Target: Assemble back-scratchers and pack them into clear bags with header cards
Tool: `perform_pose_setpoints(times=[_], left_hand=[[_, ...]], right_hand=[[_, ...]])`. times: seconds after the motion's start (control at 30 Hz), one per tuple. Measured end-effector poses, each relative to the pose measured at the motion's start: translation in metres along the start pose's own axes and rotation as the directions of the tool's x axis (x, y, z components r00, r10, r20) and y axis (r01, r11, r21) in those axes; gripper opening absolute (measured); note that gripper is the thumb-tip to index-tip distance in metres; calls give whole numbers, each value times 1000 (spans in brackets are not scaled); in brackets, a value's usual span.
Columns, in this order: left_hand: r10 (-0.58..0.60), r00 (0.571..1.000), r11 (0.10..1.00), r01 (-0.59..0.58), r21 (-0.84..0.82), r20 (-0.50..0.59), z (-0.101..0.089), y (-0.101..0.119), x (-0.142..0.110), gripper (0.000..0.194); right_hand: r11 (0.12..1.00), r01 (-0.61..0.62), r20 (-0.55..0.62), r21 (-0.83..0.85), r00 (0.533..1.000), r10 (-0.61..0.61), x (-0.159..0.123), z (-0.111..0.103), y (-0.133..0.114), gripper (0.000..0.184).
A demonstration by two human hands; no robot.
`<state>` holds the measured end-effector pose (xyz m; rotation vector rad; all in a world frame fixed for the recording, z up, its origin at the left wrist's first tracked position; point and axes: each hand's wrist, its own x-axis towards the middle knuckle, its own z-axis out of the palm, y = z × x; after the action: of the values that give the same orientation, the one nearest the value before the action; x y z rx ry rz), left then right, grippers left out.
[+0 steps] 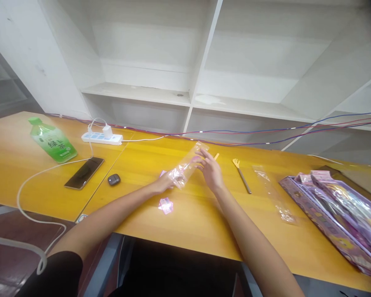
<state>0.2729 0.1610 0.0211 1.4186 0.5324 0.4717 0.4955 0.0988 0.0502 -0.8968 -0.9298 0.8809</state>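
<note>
A crinkled clear plastic bag (185, 168) is held slantwise above the table, with something pinkish purple showing through it. My left hand (166, 182) grips its lower end; the fingers are partly hidden behind the shiny film. At the bag's upper right side is my right hand (212, 170), its bent fingertips closed on the film near the purple part. Just behind the right hand, a short orange piece (217, 156) peeks out. Pink-purple shiny pieces (166, 206) lie on the table in front of my left hand. To the right lies a small orange claw-ended stick with a dark handle (243, 177).
An empty clear sleeve (273, 196) lies right of the stick, beside a purple patterned box (324, 222) of packaged items. At left are a black earbud case (113, 179), a phone (84, 173), a green bottle (53, 140) and a power strip (102, 138). Cables run along the back edge.
</note>
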Motion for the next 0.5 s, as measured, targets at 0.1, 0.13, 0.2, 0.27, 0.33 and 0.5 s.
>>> perform_pose_setpoints(times=[0.1, 0.13, 0.2, 0.27, 0.33, 0.5], left_hand=[[-69, 987, 976, 97, -193, 146, 1, 8, -1, 70], [-74, 984, 960, 114, -257, 160, 0, 12, -2, 78], [-80, 985, 926, 130, -355, 154, -2, 20, -3, 92], [-102, 983, 920, 151, -363, 151, -4, 24, -5, 95], [-134, 981, 954, 166, -248, 141, -4, 24, -7, 81], [-44, 986, 991, 22, 134, 164, 0, 15, -10, 41]], right_hand=[[997, 27, 95, -68, 995, -21, -12, 9, 1, 53], [995, 41, 101, -93, 994, -32, -13, 9, 2, 54], [989, 56, 89, -134, 995, -44, -14, 5, 6, 55], [987, 55, 66, -152, 997, -46, -12, -1, 10, 55], [985, 50, 58, -163, 997, -41, -11, -6, 15, 57], [965, 117, 65, -237, 992, -105, -16, -4, 12, 62]])
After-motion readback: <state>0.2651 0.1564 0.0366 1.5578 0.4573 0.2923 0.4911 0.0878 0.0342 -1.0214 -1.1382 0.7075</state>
